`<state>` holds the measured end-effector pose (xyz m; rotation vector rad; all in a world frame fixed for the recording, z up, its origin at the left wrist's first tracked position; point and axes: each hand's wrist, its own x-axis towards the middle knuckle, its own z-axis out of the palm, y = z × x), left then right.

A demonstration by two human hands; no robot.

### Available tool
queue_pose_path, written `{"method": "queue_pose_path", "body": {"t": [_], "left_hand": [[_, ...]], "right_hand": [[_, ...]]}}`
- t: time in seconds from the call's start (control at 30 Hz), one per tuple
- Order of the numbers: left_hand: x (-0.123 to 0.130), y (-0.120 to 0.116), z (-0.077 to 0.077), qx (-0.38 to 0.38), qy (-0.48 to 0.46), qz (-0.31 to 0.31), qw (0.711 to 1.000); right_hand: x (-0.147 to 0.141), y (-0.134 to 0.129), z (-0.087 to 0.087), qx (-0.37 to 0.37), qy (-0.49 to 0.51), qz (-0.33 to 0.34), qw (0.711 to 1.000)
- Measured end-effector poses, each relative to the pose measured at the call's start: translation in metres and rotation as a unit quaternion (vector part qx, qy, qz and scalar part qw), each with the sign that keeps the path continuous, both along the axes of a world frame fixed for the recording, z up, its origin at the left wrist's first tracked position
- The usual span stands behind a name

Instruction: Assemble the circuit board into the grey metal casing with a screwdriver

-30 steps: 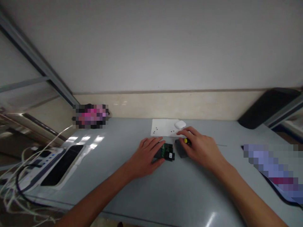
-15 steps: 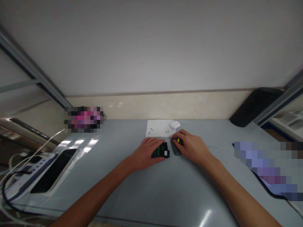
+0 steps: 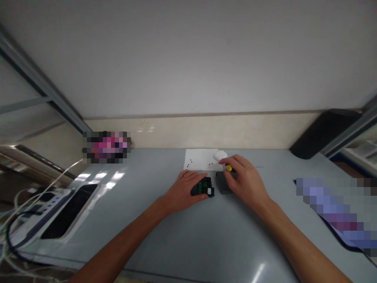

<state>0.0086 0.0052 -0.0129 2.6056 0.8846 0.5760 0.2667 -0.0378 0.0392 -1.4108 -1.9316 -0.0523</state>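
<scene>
My left hand (image 3: 184,191) is wrapped round a small black device with a green circuit board (image 3: 204,187), which rests on the grey table. In my right hand (image 3: 246,177) is a yellow-and-black tool (image 3: 229,168), probably a screwdriver, pinched between thumb and fingers; its tip is too small to make out. Partly under that hand lies a dark grey cover (image 3: 223,184), just right of the device. Behind both hands a white sheet (image 3: 198,157) bears several tiny dark screws, with a white rounded object (image 3: 220,155) at its right end.
On the left of the table (image 3: 147,236) are a phone-like black panel (image 3: 70,211), a power strip and cables. A blurred pink object (image 3: 107,147) sits at the back left. A black cylinder (image 3: 324,133) leans at the back right, and a blurred flat item (image 3: 335,212) lies at the right.
My right hand has lifted and shifted slightly right with the tool, uncovering more of the dark grey cover. My left hand keeps its hold on the device. The view has shifted a little.
</scene>
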Motion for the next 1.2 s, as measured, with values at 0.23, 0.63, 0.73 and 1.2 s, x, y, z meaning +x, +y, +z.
{"method": "queue_pose_path", "body": {"t": [0.23,0.63,0.73,1.2], "left_hand": [[-0.001,0.000,-0.003,-0.004,-0.004,0.000,1.000],[-0.003,0.000,-0.002,0.000,-0.001,-0.004,1.000],[-0.005,-0.001,-0.003,0.004,-0.003,0.004,1.000],[-0.003,-0.003,0.000,0.003,0.002,0.003,1.000]], "right_hand": [[0.008,0.005,-0.002,0.050,0.058,-0.017,0.997],[0.010,0.011,-0.009,0.069,0.094,-0.031,0.993],[0.016,0.008,-0.002,0.127,0.104,-0.070,0.984],[0.021,0.016,-0.011,-0.033,0.255,-0.153,0.954]]}}
